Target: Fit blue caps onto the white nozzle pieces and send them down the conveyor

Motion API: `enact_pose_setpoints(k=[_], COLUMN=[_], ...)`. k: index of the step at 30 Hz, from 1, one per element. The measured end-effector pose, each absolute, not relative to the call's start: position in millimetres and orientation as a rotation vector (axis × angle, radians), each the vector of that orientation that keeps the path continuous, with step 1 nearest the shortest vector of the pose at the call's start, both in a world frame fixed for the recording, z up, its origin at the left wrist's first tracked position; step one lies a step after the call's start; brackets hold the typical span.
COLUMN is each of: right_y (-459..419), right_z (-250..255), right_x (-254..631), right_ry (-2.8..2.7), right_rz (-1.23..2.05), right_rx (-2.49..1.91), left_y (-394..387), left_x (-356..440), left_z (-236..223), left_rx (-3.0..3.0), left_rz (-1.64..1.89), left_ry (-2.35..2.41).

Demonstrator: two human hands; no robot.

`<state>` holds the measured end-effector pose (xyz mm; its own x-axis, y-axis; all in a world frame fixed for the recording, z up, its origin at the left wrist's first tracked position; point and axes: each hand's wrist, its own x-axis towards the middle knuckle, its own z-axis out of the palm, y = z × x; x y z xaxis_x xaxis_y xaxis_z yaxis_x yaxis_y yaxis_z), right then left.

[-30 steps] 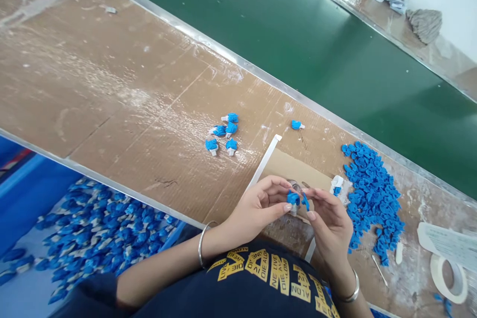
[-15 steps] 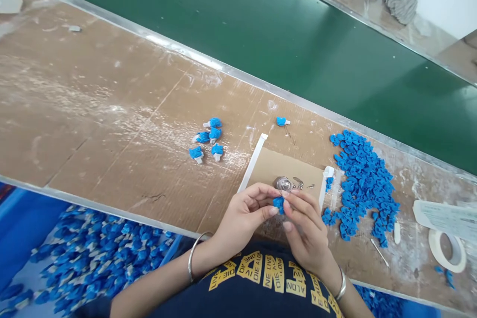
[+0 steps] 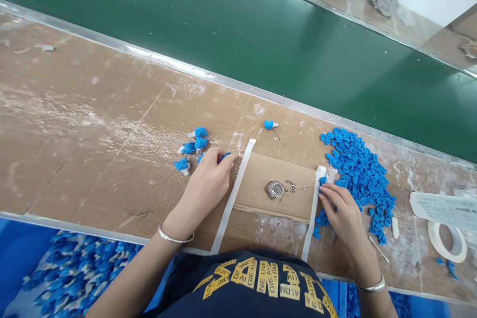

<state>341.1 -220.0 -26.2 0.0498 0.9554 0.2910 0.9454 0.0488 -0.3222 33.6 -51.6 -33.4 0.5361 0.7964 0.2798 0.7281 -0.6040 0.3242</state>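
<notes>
My left hand (image 3: 209,179) is over the table left of the cardboard sheet, thumb and fingers closed around a small blue rosette (image 3: 225,156). Beside it lie several blue rosettes with pale stems (image 3: 182,164), one of them partly covered by the hand. My right hand (image 3: 342,211) pinches at a small blue curled piece (image 3: 322,180) by the right tape strip; the fingertips partly hide what is between them. Behind that hand spreads a heap of blue curled pieces (image 3: 359,159). Between my hands, a small round clear container (image 3: 276,189) stands on the cardboard sheet (image 3: 253,198).
White tape strips (image 3: 231,203) edge the cardboard. One stemmed rosette (image 3: 269,124) lies behind it. To the right are a tape roll (image 3: 434,238), a stick (image 3: 379,250) and a printed packet (image 3: 443,211). A green surface (image 3: 223,39) runs behind; a blue bin (image 3: 15,243) sits below left.
My hands have come apart from above the cardboard. The left hand moved left with the blue rosette to the group there; the right moved right to the loose blue pieces. The view shifted slightly.
</notes>
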Motion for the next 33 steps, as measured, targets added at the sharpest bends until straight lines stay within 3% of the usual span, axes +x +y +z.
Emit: enact_pose_setpoints(k=[4, 8, 20, 33], right_y=[-215, -213, -224, -236], right_z=[-40, -38, -39, -44], right_x=[340, 347, 354, 343], right_ry=[-1.937, -1.980, -2.149, -1.900], right_rz=[0.007, 0.045, -0.095, -0.159], right_rx=[-1.923, -1.888, -1.849, -1.911], left_y=[-38, -28, 47, 29], left_x=[28, 35, 134, 130], left_z=[-29, -12, -14, -18], left_rx=[2.739, 2.839, 2.641, 2.400], left_rz=[0.381, 0.370, 0.188, 0.369], left_ry=[1.334, 1.393, 0.888, 1.074])
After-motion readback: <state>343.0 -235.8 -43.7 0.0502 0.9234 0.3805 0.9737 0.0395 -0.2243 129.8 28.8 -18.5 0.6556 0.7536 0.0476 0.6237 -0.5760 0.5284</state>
